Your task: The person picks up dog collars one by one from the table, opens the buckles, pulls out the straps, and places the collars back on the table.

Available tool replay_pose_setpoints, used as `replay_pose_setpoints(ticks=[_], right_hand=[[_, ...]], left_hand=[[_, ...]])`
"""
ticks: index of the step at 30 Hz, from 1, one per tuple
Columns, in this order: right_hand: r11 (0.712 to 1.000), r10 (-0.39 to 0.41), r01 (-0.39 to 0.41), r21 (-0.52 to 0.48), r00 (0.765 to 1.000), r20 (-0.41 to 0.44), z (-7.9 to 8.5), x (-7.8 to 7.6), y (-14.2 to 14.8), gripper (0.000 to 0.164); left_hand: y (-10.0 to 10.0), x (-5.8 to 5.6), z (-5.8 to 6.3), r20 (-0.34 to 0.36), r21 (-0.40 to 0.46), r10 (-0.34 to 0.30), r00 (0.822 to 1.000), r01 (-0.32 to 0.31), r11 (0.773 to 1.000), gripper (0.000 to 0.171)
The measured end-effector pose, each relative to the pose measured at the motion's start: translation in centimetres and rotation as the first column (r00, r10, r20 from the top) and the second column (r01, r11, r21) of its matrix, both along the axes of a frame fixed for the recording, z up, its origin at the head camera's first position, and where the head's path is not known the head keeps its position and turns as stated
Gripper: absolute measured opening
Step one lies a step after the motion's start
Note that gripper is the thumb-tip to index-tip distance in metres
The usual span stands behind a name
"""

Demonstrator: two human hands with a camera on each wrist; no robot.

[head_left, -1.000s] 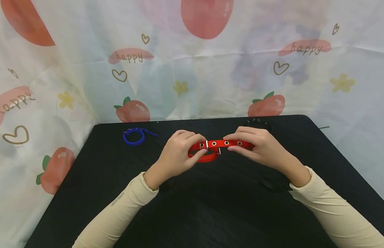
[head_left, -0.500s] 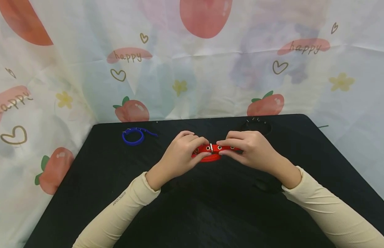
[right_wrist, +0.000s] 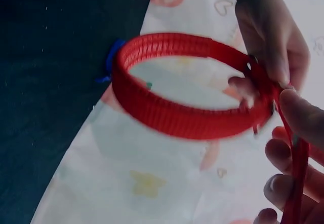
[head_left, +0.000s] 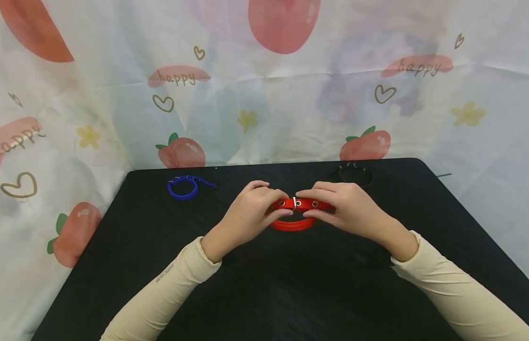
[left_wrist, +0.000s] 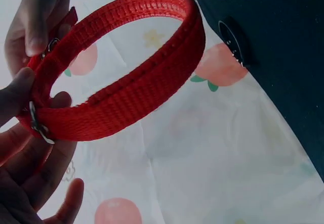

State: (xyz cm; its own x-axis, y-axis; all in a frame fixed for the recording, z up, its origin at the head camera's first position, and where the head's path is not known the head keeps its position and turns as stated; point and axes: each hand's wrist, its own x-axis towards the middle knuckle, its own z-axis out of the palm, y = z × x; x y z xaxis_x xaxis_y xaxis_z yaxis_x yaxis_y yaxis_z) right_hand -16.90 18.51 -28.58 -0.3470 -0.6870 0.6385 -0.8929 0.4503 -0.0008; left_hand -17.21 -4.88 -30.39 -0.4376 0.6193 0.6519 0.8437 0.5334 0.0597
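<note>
A red collar (head_left: pixel 292 225) with metal eyelets and a metal buckle (head_left: pixel 295 203) is held above the table between both hands. My left hand (head_left: pixel 251 210) pinches the buckle side between thumb and fingers. My right hand (head_left: pixel 350 203) pinches the strap just right of the buckle. In the left wrist view the collar (left_wrist: pixel 147 77) forms a closed loop, with a metal ring (left_wrist: pixel 38 125) near the left fingers. The right wrist view shows the strap's loose end (right_wrist: pixel 298 178) running down past the right fingers.
A blue collar (head_left: pixel 183 196) lies at the back left of the black table (head_left: pixel 264 293). A black studded collar (head_left: pixel 354 173) lies at the back right, partly behind the right hand. A printed curtain (head_left: pixel 290 104) hangs beyond the table.
The right hand has moved left, closer to the left hand, along the red strap. The left hand has shifted slightly right. The collar's lower loop now hangs a little lower.
</note>
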Motion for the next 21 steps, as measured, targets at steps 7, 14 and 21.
replay_pose_setpoints(ticks=[7,14,21], right_hand=[[0.998,0.017,-0.014,-0.059,0.999,0.041,0.5,-0.2,1.3,0.045],[0.998,0.055,-0.056,-0.019,0.998,-0.043,0.4,-0.4,1.1,0.045],[0.995,0.092,-0.094,-0.025,0.992,-0.086,0.3,-0.5,0.2,0.041]], left_hand=[[-0.7,-0.2,0.1,0.011,0.003,0.053,0.999,-0.053,0.999,0.023],[-0.5,-0.4,0.2,-0.007,-0.105,0.05,0.999,-0.05,0.993,0.025],[-0.2,-0.3,0.2,-0.024,-0.135,0.01,1.0,-0.014,0.991,0.027]])
